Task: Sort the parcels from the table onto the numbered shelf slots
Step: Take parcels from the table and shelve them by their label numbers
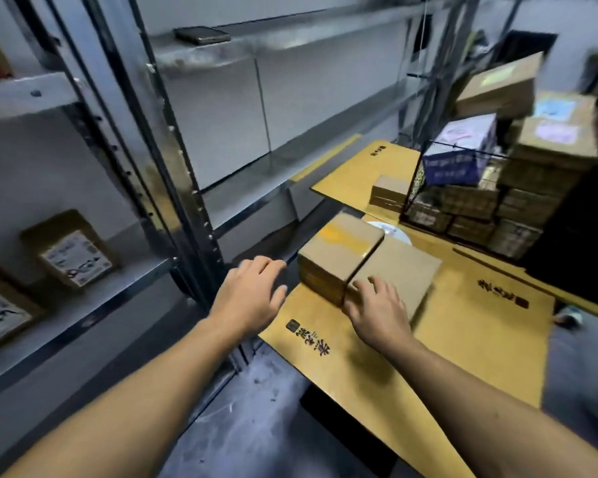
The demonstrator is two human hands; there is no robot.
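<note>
Head view: at frame centre two parcels sit side by side on the yellow table [463,339], the right hand [377,312] lying bent-fingered on the flatter parcel [401,270]'s near edge, grip unclear, the left hand [252,288] hovering loose and empty just left of the taller parcel [339,250].

The left parcel [339,250] is cardboard, glossy on top. The shelf rack [183,181] is shiny metal, the table sheet [463,339] matt.
</note>
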